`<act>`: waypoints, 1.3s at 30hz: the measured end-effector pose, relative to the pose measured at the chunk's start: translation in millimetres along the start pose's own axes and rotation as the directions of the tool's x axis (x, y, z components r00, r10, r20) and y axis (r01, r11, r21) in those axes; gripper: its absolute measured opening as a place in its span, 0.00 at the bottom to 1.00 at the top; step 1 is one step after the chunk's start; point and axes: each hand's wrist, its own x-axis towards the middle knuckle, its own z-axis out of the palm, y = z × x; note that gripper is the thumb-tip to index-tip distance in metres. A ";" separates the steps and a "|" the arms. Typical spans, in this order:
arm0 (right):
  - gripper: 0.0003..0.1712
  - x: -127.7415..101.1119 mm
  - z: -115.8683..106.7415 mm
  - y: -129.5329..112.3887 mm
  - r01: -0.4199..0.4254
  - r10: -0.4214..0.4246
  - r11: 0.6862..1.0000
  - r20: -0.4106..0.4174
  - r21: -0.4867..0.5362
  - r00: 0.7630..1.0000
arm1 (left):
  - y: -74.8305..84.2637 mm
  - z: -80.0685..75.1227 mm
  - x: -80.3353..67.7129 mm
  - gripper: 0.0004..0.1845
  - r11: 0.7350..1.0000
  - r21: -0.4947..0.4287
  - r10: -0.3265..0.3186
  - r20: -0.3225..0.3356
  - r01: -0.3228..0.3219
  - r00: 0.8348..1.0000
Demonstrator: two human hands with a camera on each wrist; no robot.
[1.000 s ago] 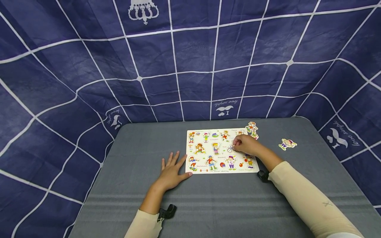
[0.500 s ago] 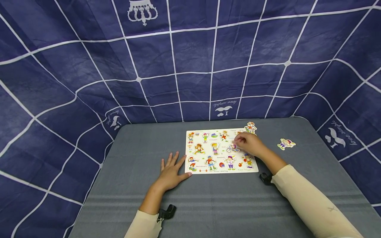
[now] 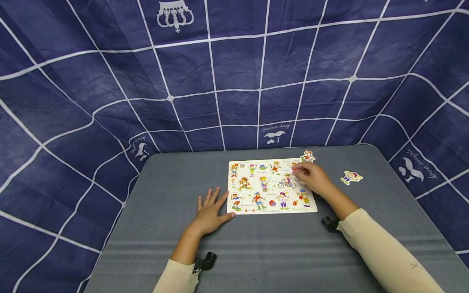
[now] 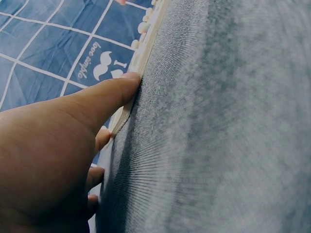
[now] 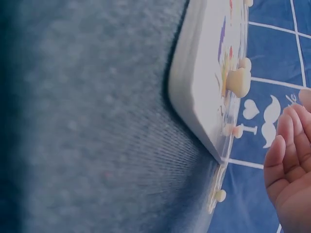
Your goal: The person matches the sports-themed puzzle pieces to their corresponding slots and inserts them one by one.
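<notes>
the left hand (image 3: pixel 209 211) is laid flat, fingers spread, on the worktop (image 3: pixel 154 211), thumb against the puzzle board (image 3: pixel 256 185); whether anything is pinched by the right hand (image 3: pixel 311 177) cannot be told.

Bare grey tabletop (image 3: pixel 264 252) lies open in front of the puzzle board (image 3: pixel 271 186) and far to its left. The left hand (image 3: pixel 210 211) lies flat against the board's left edge, the right hand (image 3: pixel 310 177) hovers over its right part (small pegs stand up there). Two loose pieces, one (image 3: pixel 307 156) at the back corner and one (image 3: pixel 351 177) further right, dot the right side.
</notes>
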 end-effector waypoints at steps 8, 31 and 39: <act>0.13 -8.0 -4.5 9.5 -0.015 0.017 0.999 -0.040 0.050 0.999 | 0.2 -0.2 -0.5 0.45 1.000 0.000 -0.002 0.000 0.002 1.000; 0.16 -31.1 -40.6 39.1 -0.100 0.103 0.995 -0.145 0.023 0.984 | 3.9 -2.2 -2.0 0.45 1.000 -0.011 0.004 -0.005 -0.004 1.000; 0.15 -37.3 -50.4 49.0 -0.106 0.107 0.994 -0.177 0.014 0.978 | 3.5 -2.7 -2.2 0.45 1.000 -0.019 0.000 -0.001 0.000 1.000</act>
